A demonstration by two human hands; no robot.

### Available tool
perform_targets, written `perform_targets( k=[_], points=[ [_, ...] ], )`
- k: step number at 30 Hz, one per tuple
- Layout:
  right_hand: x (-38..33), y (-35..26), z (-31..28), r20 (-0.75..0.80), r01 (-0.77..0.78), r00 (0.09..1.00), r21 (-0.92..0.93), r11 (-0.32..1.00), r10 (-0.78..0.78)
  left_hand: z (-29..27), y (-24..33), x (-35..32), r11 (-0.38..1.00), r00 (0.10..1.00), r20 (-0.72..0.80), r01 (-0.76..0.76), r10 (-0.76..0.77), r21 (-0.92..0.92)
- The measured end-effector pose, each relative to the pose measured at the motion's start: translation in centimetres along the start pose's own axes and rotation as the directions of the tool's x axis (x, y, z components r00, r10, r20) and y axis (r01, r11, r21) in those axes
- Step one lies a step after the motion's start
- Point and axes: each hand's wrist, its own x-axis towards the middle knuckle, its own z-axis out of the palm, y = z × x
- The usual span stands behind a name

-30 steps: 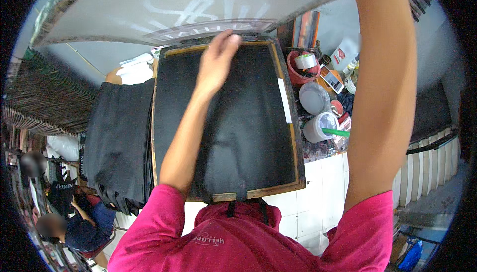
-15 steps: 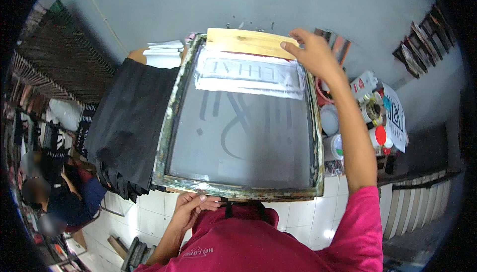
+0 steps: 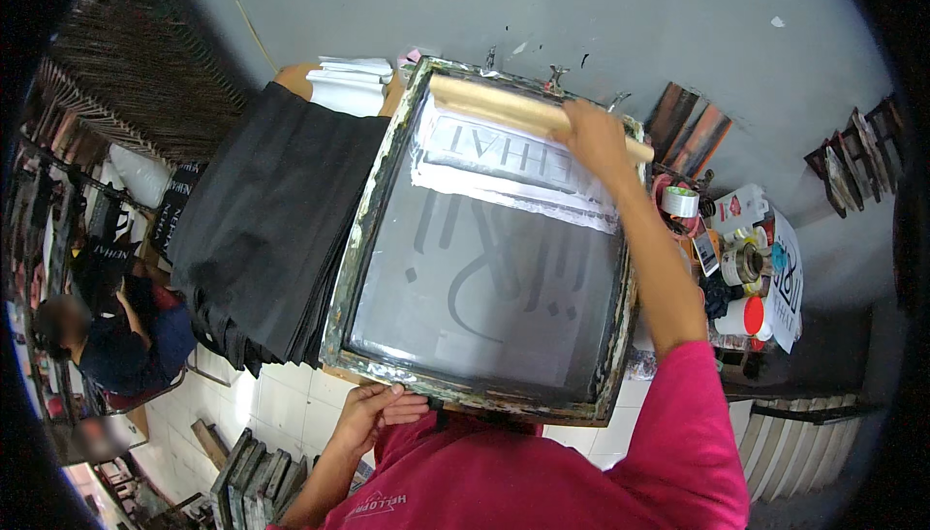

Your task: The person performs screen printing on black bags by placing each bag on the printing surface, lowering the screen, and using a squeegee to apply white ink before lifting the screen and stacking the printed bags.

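A screen-printing frame [image 3: 372, 230] with a paint-smeared rim and grey mesh tilts before me. Across its far end lies a wooden squeegee [image 3: 499, 104], its top edge showing. My right hand [image 3: 593, 140] is closed over the squeegee near its right end; the fingertips are partly hidden. White ink [image 3: 513, 196] is spread in a band just nearer than the squeegee, around mirrored lettering. Below it the mesh carries a large dark curved design. At the near left corner, my left hand [image 3: 380, 412] pinches the frame's edge, thumb on top.
Left of the frame lies a thick stack of black fabric [image 3: 266, 230], with white papers [image 3: 351, 84] behind it. Tape, jars and a red-lidded tub [image 3: 744, 317] crowd the right side. Dark frames [image 3: 262, 482] stand on the floor; a seated person [image 3: 126, 336] works at far left.
The squeegee has come down from above the far rim and tipped, so less of its broad face shows. My right hand now wraps it; my left hand stays on the frame edge. The view has shifted.
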Motion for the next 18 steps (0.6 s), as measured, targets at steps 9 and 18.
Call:
perform_targets(
  k=[9,18],
  points=[
    [-11.5,-7.0,-2.5,-0.098,0.064,0.994,0.086,0.994,-0.056,-1.7,1.1,0.8,0.980,0.994,0.106,0.019,-0.041,0.196],
    [-8.0,-4.6,1.5,-0.141,0.105,0.983,-0.089,0.990,-0.117,-0.6,4.1,-0.3,0.811,0.970,0.175,0.036,-0.169,0.583]
  ],
)
